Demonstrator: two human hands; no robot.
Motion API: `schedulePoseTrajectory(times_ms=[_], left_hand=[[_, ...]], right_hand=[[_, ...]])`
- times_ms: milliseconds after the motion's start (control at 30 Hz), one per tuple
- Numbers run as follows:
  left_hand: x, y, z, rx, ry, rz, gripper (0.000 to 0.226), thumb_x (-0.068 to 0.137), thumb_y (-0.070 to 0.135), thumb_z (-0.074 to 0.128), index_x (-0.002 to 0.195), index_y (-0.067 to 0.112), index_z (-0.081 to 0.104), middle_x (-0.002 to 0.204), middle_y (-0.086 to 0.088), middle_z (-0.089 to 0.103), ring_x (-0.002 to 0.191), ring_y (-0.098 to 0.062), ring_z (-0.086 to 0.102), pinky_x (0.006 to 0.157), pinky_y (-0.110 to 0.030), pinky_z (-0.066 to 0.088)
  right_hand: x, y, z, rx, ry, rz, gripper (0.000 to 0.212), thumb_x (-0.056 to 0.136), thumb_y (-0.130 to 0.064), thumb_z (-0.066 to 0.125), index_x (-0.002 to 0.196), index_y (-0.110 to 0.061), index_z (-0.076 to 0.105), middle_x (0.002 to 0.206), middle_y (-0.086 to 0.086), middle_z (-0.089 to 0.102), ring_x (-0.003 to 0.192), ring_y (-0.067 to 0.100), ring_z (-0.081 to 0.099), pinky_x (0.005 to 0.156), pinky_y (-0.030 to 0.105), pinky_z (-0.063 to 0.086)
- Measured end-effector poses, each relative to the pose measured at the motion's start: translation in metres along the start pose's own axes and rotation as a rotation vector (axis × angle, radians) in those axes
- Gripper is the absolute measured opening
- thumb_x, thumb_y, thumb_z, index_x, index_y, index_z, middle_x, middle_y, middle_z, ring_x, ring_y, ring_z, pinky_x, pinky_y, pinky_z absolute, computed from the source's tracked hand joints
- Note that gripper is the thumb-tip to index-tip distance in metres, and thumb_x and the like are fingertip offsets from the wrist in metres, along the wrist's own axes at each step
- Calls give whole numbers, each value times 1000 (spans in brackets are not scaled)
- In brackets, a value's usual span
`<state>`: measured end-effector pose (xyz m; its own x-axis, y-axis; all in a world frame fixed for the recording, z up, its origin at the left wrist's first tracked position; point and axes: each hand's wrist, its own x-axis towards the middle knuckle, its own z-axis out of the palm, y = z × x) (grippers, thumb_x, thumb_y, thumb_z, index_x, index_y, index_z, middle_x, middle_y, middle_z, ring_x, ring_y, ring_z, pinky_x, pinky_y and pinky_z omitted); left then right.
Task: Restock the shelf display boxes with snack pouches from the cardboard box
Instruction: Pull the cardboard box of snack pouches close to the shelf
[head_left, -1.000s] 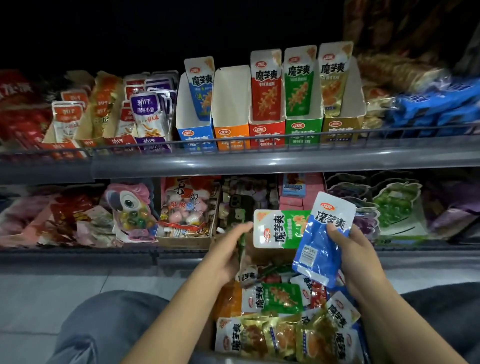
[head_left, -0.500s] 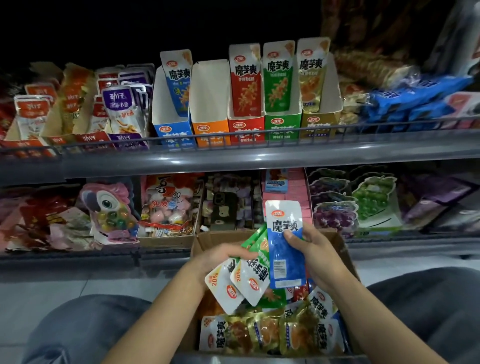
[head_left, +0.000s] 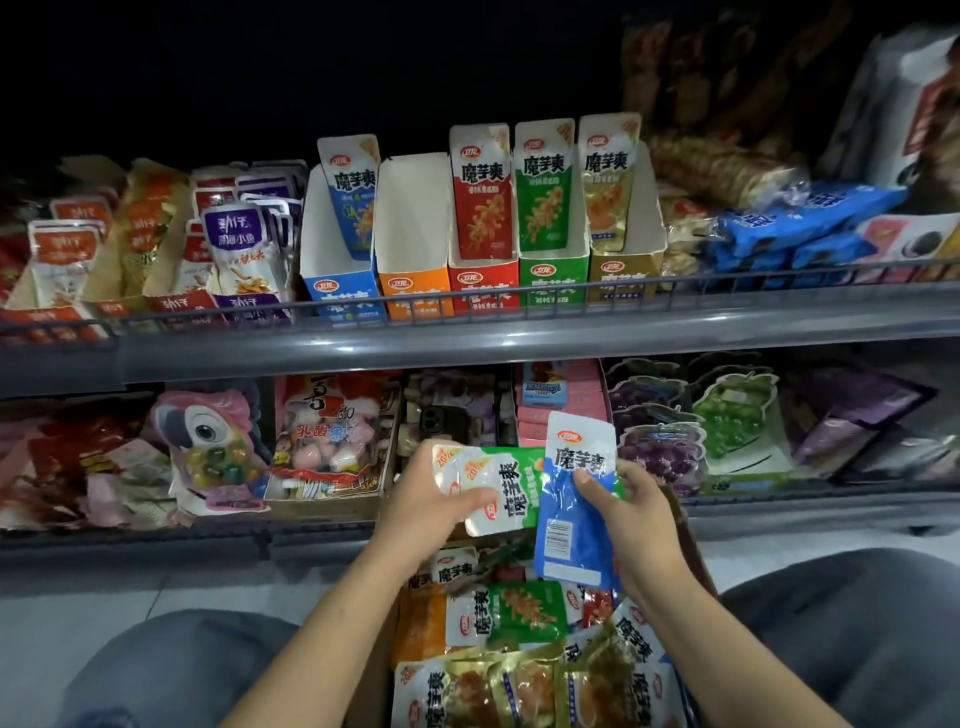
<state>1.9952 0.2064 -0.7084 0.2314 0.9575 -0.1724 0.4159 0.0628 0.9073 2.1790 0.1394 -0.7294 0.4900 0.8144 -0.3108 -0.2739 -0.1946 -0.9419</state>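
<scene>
Gripping: left hand (head_left: 426, 501) green 魔芋爽 pouches (head_left: 498, 486) | right hand (head_left: 636, 512) pinching blue 魔芋爽 pouch (head_left: 571, 514)

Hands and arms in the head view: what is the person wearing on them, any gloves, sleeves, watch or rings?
Both hands, left and right, are bare, with no gloves. The forearms are uncovered up to the frame edge, so no sleeves show. No watch, bracelet or ring is visible. Grey trousers cover the knees on either side.

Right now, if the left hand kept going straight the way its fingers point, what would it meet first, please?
The left hand already grips the green pouches; just beyond them, probably the blue pouch in the right hand.
</scene>
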Motion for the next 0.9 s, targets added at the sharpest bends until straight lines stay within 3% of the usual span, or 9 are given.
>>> schedulePoseTrajectory(times_ms=[133, 200, 267, 367, 467, 533, 633, 833, 900], left_hand=[[5, 16, -17, 174, -148, 136, 11, 91, 23, 62, 99, 26, 55, 94, 3, 69, 86, -16, 66, 76, -35, 53], [5, 24, -21, 99, -184, 140, 7, 92, 23, 59, 99, 25, 61, 95, 1, 72, 87, -15, 68, 82, -38, 55], [3, 31, -19, -153, -141, 82, 17, 90, 35, 58, 99, 24, 66, 95, 3, 74, 91, -15, 69, 88, -40, 53], [2, 42, -7, -651, -186, -29, 44, 78, 54, 52, 106, 22, 66, 98, 0, 74, 96, -20, 67, 81, -37, 52], [-4, 59, 9, -955, -243, -20, 65, 64, 55, 75, 116, 19, 62, 113, -6, 70, 103, -23, 66, 80, -37, 55], [-7, 69, 20, -932, -155, -43, 48, 70, 37, 75, 110, 12, 65, 95, -3, 74, 86, -19, 71, 73, -33, 56], [-5, 87, 21, -939, -56, -67, 10, 90, 19, 57, 93, 13, 65, 73, -1, 73, 64, -16, 70, 58, -30, 55], [17, 116, -6, -778, -3, -38, 27, 96, 19, 49, 100, 1, 70, 95, -15, 73, 88, -29, 69, 84, -44, 54], [22, 127, -12, -707, -20, -32, 30, 95, 25, 54, 97, 0, 70, 83, -12, 74, 73, -23, 71, 71, -36, 58]], right_hand=[[2, -10, -5, -126, -113, -64, 15, 84, -16, 69, 93, -14, 59, 94, 5, 71, 81, 17, 70, 68, 33, 55], [3, -15, -4, -68, -194, -16, 12, 85, -14, 67, 89, -10, 56, 92, 8, 72, 82, 19, 70, 69, 34, 55], [4, -19, -1, 17, -206, 10, 14, 87, -13, 65, 91, -8, 53, 94, 14, 70, 86, 27, 69, 78, 44, 55], [6, -27, 8, 98, -110, -73, 15, 87, -12, 64, 95, -9, 51, 85, 8, 69, 82, 26, 68, 81, 49, 53], [4, -39, 19, 138, -83, -163, 20, 86, -10, 66, 100, -7, 52, 77, 3, 70, 75, 20, 68, 75, 43, 55], [-2, -48, 26, 54, -137, -224, 18, 86, -12, 66, 99, -6, 56, 77, 2, 72, 74, 18, 70, 70, 37, 56], [-5, -61, 35, -62, -153, -302, 14, 87, -16, 66, 98, -10, 62, 84, 4, 74, 78, 16, 71, 69, 34, 56], [14, -100, 39, -70, 14, -366, 9, 86, -20, 68, 96, -19, 68, 85, 0, 74, 82, 17, 71, 75, 38, 55], [19, -114, 44, -101, 12, -381, 17, 86, -24, 67, 102, -18, 70, 94, -2, 74, 90, 14, 70, 83, 39, 55]])
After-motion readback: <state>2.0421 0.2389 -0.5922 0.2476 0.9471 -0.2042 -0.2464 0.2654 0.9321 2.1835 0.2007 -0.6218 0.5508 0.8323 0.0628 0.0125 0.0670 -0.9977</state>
